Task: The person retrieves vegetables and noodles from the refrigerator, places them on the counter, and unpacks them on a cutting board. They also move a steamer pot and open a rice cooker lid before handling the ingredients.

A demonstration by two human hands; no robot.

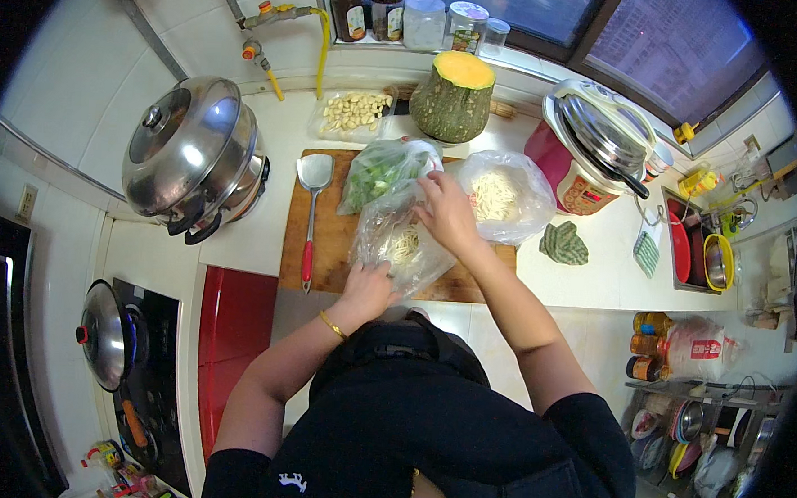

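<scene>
A clear plastic bag lies over a wooden cutting board, with a small heap of pale noodles inside it. My left hand grips the bag's near edge, at the board's front. At its far right side, my right hand pinches the plastic; some fingertips are hidden in the folds. Just beyond is a bag of green vegetables. To the right of my right hand, a white plastic bag sits open around more noodles. A metal spatula with a red handle rests along the board's left side.
A lidded steel pot stands left on the counter. Behind the board are a tray of peeled garlic cloves and a cut pumpkin. A pressure cooker and folded cloth are right. A lidded wok sits over a blue flame.
</scene>
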